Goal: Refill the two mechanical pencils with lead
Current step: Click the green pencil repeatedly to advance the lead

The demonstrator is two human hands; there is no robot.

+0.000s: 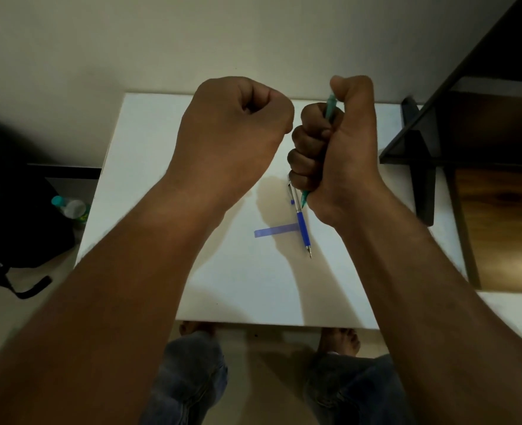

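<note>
Filling most of the view: white table (149, 185), seen from above, far edge against a pale wall, near edge above the person's knees and bare feet. Dark shelving (456, 130) stands at the right of the table; a black bag (14, 216) lies on the floor at the left, with a capped bottle (69, 207) just beside the table's left edge.

Both forearms raised over the table, hands above its far half.

Left hand (238, 130): clenched into a fist, back of the hand toward the camera, thumb tucked against the curled fingers. Cannot tell whether anything is inside it. It sits near the right hand, with a narrow gap between them.

Right hand (333, 148): fingers wrapped tight around the green mechanical pencil (330, 105), held roughly upright and slightly tilted. Its upper end shows between thumb and index finger; its lower end pokes out beneath the little finger.

Blue mechanical pencil (301, 223): lying flat on the table below the right hand, metal tip pointing toward the near edge, upper end hidden under the fist.

Blue lead case (276, 230): translucent strip flat on the table, its right end touching or passing under the blue pencil's barrel; cannot tell which.
</note>
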